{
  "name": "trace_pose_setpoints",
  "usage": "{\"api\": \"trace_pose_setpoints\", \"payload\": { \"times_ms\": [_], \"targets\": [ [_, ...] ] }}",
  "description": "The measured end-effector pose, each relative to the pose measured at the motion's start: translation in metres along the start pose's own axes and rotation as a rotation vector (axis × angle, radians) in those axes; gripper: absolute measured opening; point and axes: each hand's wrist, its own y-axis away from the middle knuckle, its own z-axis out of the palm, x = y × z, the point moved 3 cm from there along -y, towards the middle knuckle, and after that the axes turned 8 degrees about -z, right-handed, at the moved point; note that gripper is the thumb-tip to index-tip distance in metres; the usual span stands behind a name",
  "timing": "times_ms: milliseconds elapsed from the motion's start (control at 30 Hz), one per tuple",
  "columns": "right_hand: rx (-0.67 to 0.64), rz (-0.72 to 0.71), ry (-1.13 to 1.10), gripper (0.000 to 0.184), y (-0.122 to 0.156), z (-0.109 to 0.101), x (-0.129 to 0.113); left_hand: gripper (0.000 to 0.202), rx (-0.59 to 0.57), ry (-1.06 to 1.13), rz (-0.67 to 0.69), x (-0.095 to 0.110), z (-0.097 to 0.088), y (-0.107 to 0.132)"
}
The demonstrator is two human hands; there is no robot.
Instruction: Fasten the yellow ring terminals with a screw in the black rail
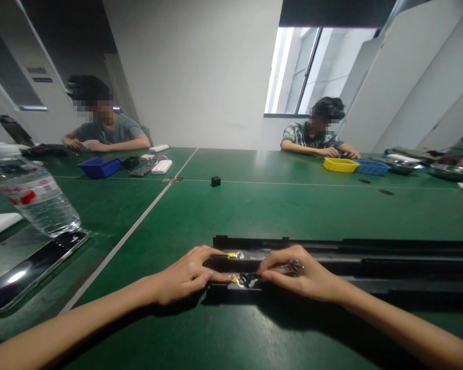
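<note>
My right hand (299,272) pinches a metal wrench (250,278), its head around a fastener at the near yellow terminal (234,280). Beneath lie long black channel-shaped rails (324,265), side by side across the table. My left hand (187,275) rests at their left end, fingers stretched out and apart. One fingertip touches the near yellow terminal, while another finger reaches toward the far yellow terminal (231,255), which has a metal fastener (239,255) beside it. The wrench's handle end is partly hidden by my right fingers.
A water bottle (36,192) and a phone (31,272) are at my left on the green table (158,216). A small black cube (215,181) sits ahead. Two people work across the table, near a blue bin (99,168) and a yellow tray (340,165).
</note>
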Motion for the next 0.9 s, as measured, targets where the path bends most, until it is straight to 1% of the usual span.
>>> {"api": "trace_pose_setpoints", "payload": {
  "times_ms": [400, 700, 900],
  "targets": [
    [0.021, 0.020, -0.031, 0.024, -0.0013, -0.0009, -0.0004, 0.057, -0.008, -0.005, -0.010, -0.0005, -0.0001, -0.0003],
    [0.012, 0.066, -0.050, 0.021, -0.0010, -0.0003, 0.0019, 0.055, -0.005, -0.005, -0.007, -0.0024, 0.0001, -0.0004],
    [0.015, 0.038, -0.031, 0.022, -0.0013, -0.0008, -0.0005, 0.055, 0.008, -0.008, 0.012, 0.0002, -0.0008, -0.0002]
  ]
}}
